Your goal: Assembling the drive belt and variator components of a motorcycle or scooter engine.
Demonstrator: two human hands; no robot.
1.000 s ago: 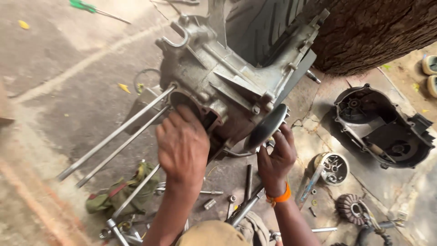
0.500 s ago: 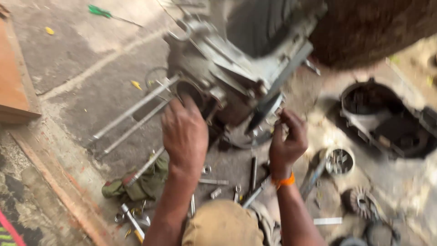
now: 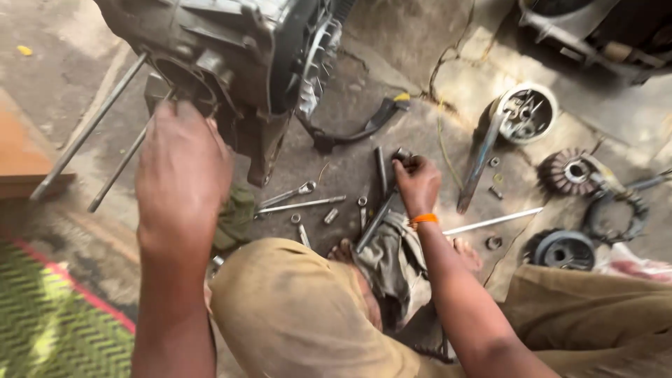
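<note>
Left hand (image 3: 180,168) rests fingers-spread against the grey cast-metal engine casing (image 3: 231,63); whether it grips cannot be told. Right hand (image 3: 417,183) is closed on a dark steel socket tool (image 3: 381,210) on the floor. Two long steel studs (image 3: 87,129) project left of the casing. Right of the hands, a round metal bowl (image 3: 525,112) holds small parts.

left hand (image 3: 180,168) on engine casing (image 3: 231,63), right hand (image 3: 418,183) among tools (image 3: 308,203)

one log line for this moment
left hand: on engine case | right hand: gripping socket tool on ground | spanner: loose
</note>
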